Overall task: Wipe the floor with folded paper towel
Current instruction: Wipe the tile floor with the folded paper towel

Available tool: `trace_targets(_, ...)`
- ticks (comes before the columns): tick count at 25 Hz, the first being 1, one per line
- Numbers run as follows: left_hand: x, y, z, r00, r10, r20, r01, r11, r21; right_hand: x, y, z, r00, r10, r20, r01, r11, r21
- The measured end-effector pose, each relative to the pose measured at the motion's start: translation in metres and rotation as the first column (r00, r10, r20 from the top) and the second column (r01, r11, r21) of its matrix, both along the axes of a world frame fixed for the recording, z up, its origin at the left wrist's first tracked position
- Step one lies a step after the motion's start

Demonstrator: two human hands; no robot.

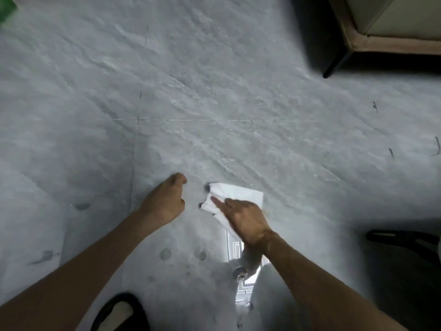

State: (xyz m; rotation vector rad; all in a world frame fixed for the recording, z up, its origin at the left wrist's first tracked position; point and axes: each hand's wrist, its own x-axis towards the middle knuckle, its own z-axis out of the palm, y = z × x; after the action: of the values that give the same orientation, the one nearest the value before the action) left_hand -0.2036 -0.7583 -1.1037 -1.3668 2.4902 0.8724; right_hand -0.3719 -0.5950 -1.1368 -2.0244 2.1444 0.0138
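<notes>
A white folded paper towel lies flat on the grey marbled floor, low in the middle of the head view. My right hand rests on the towel's near part, palm down, with the forefinger stretched out over it. My left hand hovers just left of the towel with its fingers curled in; it holds nothing and does not touch the towel. Small dark spots show on the floor at the towel's left edge.
A beige sofa corner on a thin black leg stands at the top right. A dark slipper is at the bottom left, another dark shoe at the right. Several round damp marks dot the floor near me. Something green sits top left.
</notes>
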Motion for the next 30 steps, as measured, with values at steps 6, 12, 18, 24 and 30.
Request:
trace_targets(6, 0.028, 0.025, -0.002, 0.996, -0.073, 0.047, 0.071, 0.996, 0.05, -0.021, 0.053, 0.019, 0.33, -0.939, 0.098, 0.943, 0.324, -0.077)
trace_targets(12, 0.065, 0.018, 0.032, 0.999, -0.032, 0.014, 0.031, 0.994, 0.109, 0.101, -0.007, 0.0, 0.995, 0.091, 0.039, -0.081, 0.975, -0.207)
trace_targets(18, 0.192, 0.033, 0.096, 0.972, 0.197, 0.132, -0.221, 0.954, 0.201, 0.033, -0.022, 0.007, 0.717, -0.697, 0.002, 0.695, 0.715, -0.077)
trace_targets(24, 0.259, 0.05, 0.114, 0.925, 0.329, 0.191, -0.36, 0.92, 0.155, 0.198, -0.053, 0.014, 0.822, 0.555, 0.125, -0.559, 0.829, -0.002)
trace_targets(30, 0.31, 0.048, 0.03, 0.862, 0.497, 0.1, -0.486, 0.866, -0.115, 0.126, -0.165, -0.002, 0.983, -0.183, 0.006, 0.182, 0.977, -0.114)
